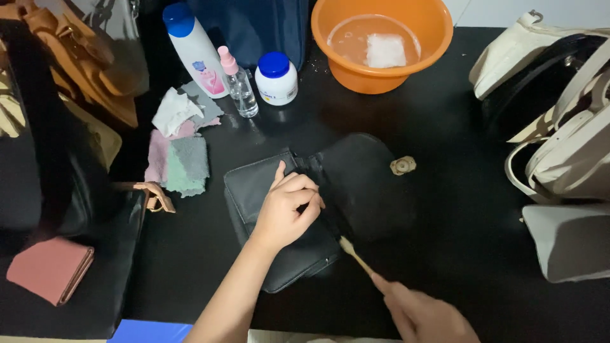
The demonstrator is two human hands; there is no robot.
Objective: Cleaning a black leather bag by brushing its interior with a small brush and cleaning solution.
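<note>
A small black handbag (356, 184) lies open on the black table, its flap folded back to the right with a gold clasp (403, 166) at the flap's edge. My left hand (286, 208) presses down on the bag's body, fingers curled at the fold under the flap. My right hand (422, 312) at the bottom edge grips a thin wooden-handled brush (354, 255), whose tip reaches the bag's lower side next to my left hand.
An orange basin (416, 60) with water and a white cloth stands at the back. A white bottle (194, 51), a small spray bottle (240, 86) and a white jar (276, 79) stand behind folded cloths (181, 149). Cream bags (559, 127) sit right; tan and black bags and a pink wallet (49, 270) left.
</note>
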